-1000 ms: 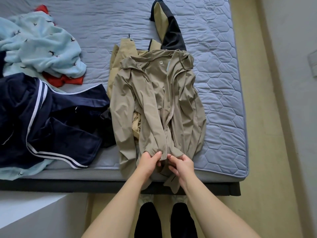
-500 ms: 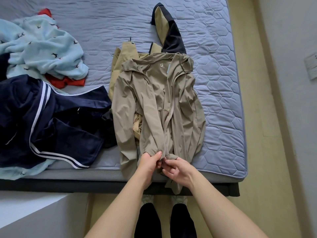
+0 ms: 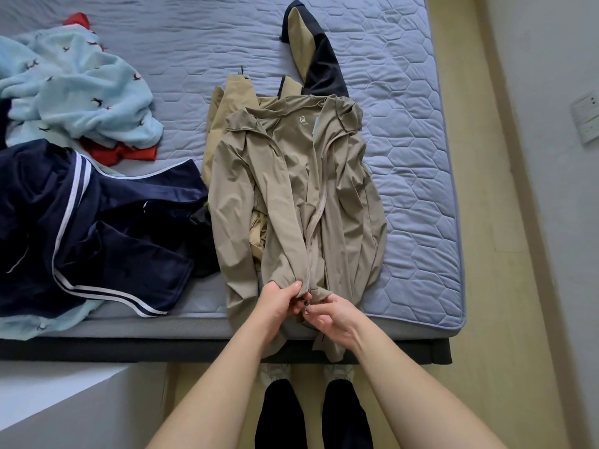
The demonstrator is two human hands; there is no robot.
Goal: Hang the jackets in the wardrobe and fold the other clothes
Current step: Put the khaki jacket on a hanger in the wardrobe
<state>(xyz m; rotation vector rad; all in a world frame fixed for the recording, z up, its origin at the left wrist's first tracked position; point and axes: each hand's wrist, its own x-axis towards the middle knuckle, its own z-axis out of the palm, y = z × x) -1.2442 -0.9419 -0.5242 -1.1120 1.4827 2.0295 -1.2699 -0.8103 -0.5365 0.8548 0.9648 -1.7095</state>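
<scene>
A khaki zip jacket [image 3: 343, 202] lies face up on the bed, collar away from me, its hem hanging over the near edge. My left hand [image 3: 281, 299] pinches the left front panel at the bottom of the zip. My right hand [image 3: 334, 314] grips the right panel's hem and the small zipper end right beside it. The two hands touch at the zip's base. A second tan and black jacket [image 3: 319, 59] lies partly under the khaki one.
A navy garment with white stripes [image 3: 94, 222] lies at the left, with a light blue fleece [image 3: 74, 95] and a red cloth [image 3: 124, 152] behind it. The grey quilted mattress [image 3: 411, 157] ends at the right beside a wooden floor strip and wall.
My right hand has shifted slightly lower and turned at the zip's base. The jacket's lower fronts are drawn a little closer together. The camera has tilted a bit.
</scene>
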